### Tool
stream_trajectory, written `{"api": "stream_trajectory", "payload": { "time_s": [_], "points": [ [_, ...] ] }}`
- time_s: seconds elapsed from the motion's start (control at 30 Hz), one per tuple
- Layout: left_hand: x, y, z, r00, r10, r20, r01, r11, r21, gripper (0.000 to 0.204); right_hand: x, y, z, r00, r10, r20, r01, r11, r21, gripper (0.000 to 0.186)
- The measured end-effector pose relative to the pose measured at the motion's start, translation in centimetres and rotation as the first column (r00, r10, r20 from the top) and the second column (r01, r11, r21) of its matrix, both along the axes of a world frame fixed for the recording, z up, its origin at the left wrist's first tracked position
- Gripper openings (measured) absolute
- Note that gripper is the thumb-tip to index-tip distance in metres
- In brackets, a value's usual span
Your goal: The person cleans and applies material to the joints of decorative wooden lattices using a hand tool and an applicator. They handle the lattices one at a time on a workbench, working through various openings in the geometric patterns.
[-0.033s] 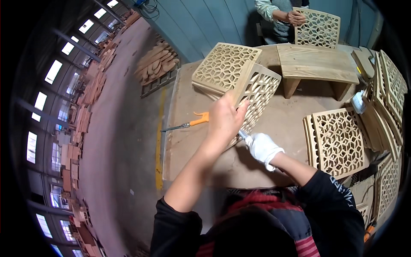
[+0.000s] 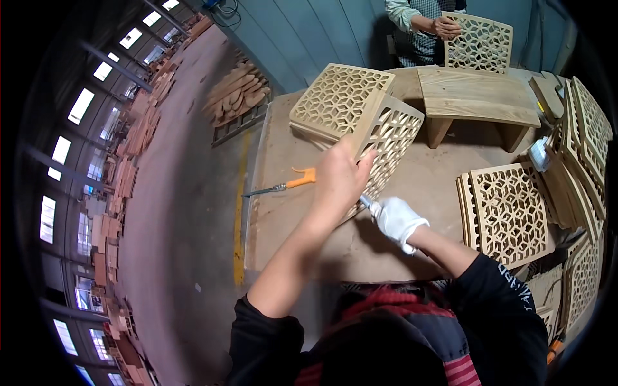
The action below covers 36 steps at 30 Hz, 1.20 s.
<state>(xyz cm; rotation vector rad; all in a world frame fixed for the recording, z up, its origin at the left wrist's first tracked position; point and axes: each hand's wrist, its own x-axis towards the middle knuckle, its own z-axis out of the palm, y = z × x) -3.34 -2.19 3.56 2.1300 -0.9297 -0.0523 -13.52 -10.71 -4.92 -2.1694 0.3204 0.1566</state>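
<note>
My bare left hand (image 2: 341,174) grips a tilted wooden lattice panel (image 2: 393,148) by its solid edge, its upper end reaching over a stack of similar panels (image 2: 338,100). My right hand (image 2: 396,222), in a white glove, is closed on a slim grey tool (image 2: 365,200) held against the panel's lower part; its far end is hidden. An orange-handled air blow gun (image 2: 299,181) with a dark hose lies just left of my left hand on the worktable (image 2: 264,238). More lattice panels (image 2: 508,212) are stacked to the right of my gloved hand.
A co-worker's hand (image 2: 445,28) holds a panel (image 2: 477,42) behind a small wooden bench (image 2: 476,96). Leaning panels (image 2: 586,128) crowd the right edge. A blue wall (image 2: 309,35) stands behind. Left of the table are a concrete aisle and a pallet of wood pieces (image 2: 235,96).
My gloved right hand has shifted very slightly upward. Otherwise the scene looks the same.
</note>
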Motion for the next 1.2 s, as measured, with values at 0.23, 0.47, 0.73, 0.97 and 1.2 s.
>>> {"api": "stream_trajectory", "payload": {
  "time_s": [0.23, 0.47, 0.73, 0.97, 1.2],
  "points": [
    [0.2, -1.3, -1.0, 0.995, -0.017, 0.097, 0.023, 0.998, -0.065, 0.033, 2.2, 0.6, -3.7, 0.980, 0.006, 0.199, 0.028, 0.986, -0.166, 0.041],
    [4.7, 2.7, -0.5, 0.990, 0.086, 0.113, -0.083, 0.996, -0.027, 0.040, -7.9, 0.8, -6.5, 0.986, 0.133, -0.104, -0.104, 0.964, 0.247, 0.043],
    [5.1, 5.3, -0.2, 0.995, 0.094, 0.013, -0.094, 0.996, 0.007, 0.039, -8.0, -3.1, -6.0, 0.864, -0.329, -0.382, 0.502, 0.638, 0.584, 0.031],
    [6.2, 6.2, -1.3, 0.991, 0.086, -0.102, -0.093, 0.994, -0.063, 0.037, -6.4, -1.5, -6.4, 0.962, -0.271, -0.044, 0.243, 0.767, 0.594, 0.032],
    [4.1, 5.5, -1.5, 0.997, 0.081, 0.015, -0.081, 0.997, -0.013, 0.036, -3.3, -0.5, -2.1, 0.963, -0.216, 0.159, 0.192, 0.969, 0.153, 0.031]
  ]
}}
